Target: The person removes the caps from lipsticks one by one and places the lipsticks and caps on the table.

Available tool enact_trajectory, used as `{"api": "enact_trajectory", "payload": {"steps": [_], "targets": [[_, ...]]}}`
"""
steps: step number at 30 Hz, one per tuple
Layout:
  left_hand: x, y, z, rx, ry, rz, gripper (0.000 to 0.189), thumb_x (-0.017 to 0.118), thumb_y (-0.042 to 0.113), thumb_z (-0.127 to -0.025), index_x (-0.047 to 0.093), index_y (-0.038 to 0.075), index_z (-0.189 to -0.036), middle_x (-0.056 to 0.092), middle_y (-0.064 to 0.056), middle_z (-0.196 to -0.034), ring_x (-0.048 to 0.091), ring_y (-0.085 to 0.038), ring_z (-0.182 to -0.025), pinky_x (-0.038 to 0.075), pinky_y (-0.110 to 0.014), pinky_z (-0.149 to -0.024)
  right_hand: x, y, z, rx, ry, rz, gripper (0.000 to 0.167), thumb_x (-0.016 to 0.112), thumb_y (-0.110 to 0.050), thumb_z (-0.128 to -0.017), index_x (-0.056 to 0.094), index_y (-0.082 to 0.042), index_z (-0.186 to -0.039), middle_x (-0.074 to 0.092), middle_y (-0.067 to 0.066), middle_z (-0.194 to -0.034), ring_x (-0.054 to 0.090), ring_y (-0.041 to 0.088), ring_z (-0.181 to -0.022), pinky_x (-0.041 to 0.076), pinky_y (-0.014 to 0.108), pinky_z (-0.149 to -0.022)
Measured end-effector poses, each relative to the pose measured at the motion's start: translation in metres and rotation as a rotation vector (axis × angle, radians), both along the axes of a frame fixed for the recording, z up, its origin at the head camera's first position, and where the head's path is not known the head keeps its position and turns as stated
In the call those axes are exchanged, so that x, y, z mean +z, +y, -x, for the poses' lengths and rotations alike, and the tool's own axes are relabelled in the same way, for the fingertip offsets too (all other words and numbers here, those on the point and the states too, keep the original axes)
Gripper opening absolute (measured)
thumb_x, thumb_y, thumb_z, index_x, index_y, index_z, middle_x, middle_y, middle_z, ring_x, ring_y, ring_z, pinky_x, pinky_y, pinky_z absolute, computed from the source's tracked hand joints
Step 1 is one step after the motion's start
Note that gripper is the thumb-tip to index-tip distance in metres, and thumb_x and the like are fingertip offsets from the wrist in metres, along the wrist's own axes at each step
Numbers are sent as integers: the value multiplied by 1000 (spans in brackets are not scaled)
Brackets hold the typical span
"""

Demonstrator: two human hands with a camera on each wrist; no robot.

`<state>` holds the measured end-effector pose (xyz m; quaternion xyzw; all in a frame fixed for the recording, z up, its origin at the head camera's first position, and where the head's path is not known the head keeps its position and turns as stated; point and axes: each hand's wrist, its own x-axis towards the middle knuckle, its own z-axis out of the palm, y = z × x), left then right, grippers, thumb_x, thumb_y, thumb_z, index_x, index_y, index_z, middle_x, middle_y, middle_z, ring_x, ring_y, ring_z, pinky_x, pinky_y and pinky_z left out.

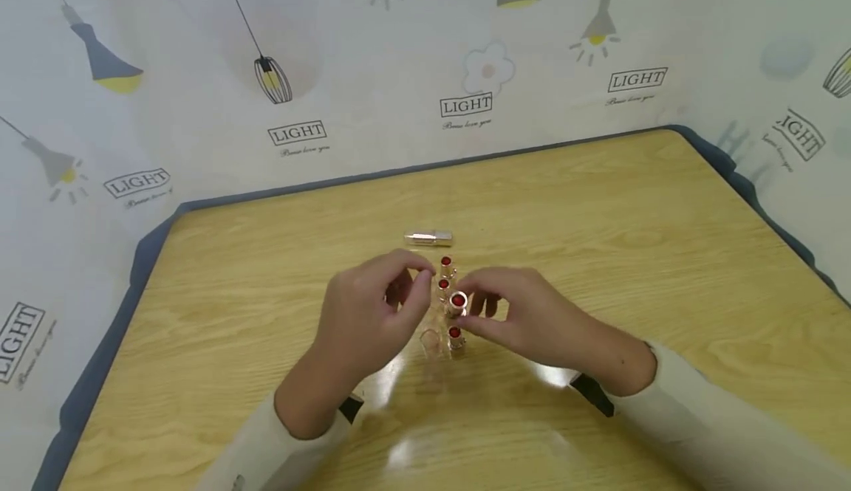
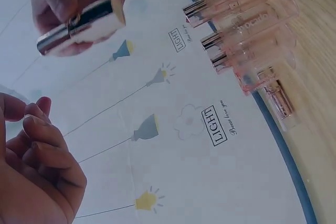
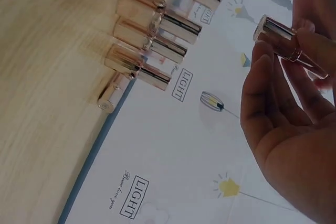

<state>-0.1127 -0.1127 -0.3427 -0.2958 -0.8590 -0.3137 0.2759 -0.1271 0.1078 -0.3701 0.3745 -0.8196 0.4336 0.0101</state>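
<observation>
My right hand (image 1: 532,310) pinches a shiny gold lipstick tube (image 3: 278,38) between thumb and fingers, its red end (image 1: 458,300) facing up in the head view. To its left, my left hand (image 1: 372,310) is raised with thumb and fingers loosely curled; nothing shows in them in the left wrist view. Below and between both hands, several gold lipsticks with clear pinkish cases stand upright in a rough row, among them a far one (image 1: 446,262) and a near one (image 1: 455,337). A clear case (image 1: 431,341) stands left of the near one.
One lipstick with a clear cap (image 1: 428,238) lies on its side beyond the row. The wooden table (image 1: 266,255) has a dark blue edge, with a wall covering (image 1: 399,55) printed with lamps behind it.
</observation>
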Motion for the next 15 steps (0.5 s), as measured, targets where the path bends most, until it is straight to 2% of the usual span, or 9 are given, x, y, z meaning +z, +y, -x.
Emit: {"api": "enact_trajectory", "payload": {"steps": [4,7,15], "targets": [[-1,1,-2,-1,5,-33,12,60,16,-89,70,12,-85,50,7,-58,40,-2,-51,34,-18,-46,-10,3,-15,78,-80,-77,18,79,-14,-86,71,-18,-102,72,-12,-92,61,-1,-75,54,23,-66],[-2,0,-3,5,14,-16,11,61,15,-89,70,12,-85,52,7,-58,41,-1,-51,34,-17,-46,-17,3,-22,99,-125,-136,18,79,-14,-86,71,-19,-102,72,-12,-91,61,-3,-73,53,19,-64],[5,-6,-5,24,31,-41,11,61,16,-90,71,13,-85,52,6,-59,43,-2,-52,35,-19,-47,-33,0,-27,67,-106,-303,16,78,-17,-87,71,-18,-101,74,-9,-91,54,-8,-61,47,14,-58]]}}
